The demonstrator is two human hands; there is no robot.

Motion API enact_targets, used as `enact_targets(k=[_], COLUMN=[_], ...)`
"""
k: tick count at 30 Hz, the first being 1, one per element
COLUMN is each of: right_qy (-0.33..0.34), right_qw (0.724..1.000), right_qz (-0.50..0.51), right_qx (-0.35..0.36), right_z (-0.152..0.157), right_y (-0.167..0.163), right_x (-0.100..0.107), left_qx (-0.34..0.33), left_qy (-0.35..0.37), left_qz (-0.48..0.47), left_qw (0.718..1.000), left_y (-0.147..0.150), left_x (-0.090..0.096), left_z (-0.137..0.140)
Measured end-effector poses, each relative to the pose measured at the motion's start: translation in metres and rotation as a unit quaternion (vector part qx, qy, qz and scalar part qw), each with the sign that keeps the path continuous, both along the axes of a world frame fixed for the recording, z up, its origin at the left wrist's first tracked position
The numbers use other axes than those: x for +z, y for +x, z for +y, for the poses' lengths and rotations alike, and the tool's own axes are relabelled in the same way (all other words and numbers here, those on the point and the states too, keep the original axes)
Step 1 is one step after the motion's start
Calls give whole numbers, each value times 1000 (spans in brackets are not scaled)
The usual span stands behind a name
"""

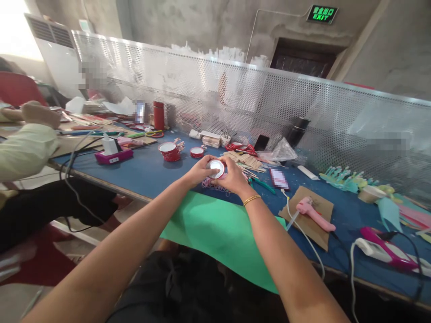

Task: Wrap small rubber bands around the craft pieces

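The left hand (200, 172) and right hand (235, 176) meet in front of the body, fingers partly curled, gripping the red-rimmed disc (217, 167) between them, its white face turned up toward the wearer; the left thumb rests on that face, while the right hand curves around the opposite side; both forearms run in from below, almost straight, and converge over the table (144, 172), a gold bracelet (252, 200) circling the right wrist; just beneath the hands lies a tangle of pinkish cord (218, 188); under the forearms a green sheet (215, 220) overhangs the near edge; ahead and to the left stand a small red drum (196, 153) and a drum stack (170, 156); to the right a pink glue gun (315, 215) lies on brown cardboard (322, 238); a phone (279, 179) near the right hand has its screen blurred; high on the wall, a lit green sign (322, 14) reads "EXIT" beneath the characters "安全出口".
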State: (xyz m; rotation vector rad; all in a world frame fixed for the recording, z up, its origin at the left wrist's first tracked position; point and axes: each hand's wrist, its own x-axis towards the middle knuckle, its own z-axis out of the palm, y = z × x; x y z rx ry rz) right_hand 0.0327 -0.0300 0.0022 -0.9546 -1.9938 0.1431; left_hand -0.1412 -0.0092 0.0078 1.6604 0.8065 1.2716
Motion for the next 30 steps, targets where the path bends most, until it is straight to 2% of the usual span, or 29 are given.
enact_targets(k=[3, 6, 9, 12, 15, 17, 25, 30], right_qy=[-28, -111, -206, -189, -132, -118, -165, -173], right_qw=[999, 985, 950, 950, 964, 968, 945, 942], right_qz=[30, 110, 199, 208, 200, 196, 264, 274], right_qx=[22, 67, 121, 134, 113, 102, 104, 82], right_z=[3, 10, 15, 10, 1, -3, 8, 15], right_y=[-2, -5, -9, -12, -15, -15, -11, -11], right_x=[-2, -6, -7, -2, 5, 8, 0, -6], left_qx=[-9, -35, -53, -33, -11, -14, 17, 5], left_qy=[-26, -79, -144, -168, -189, -194, -163, -137], left_qz=[-19, -112, -259, -343, -336, -317, -276, -240], left_qw=[999, 990, 954, 924, 923, 928, 947, 961], left_y=[1, 0, -6, -13, -15, -14, -10, -7], left_x=[1, 6, 14, 21, 22, 20, 13, 12], left_z=[-1, -1, 1, 2, 2, 2, 9, 4])
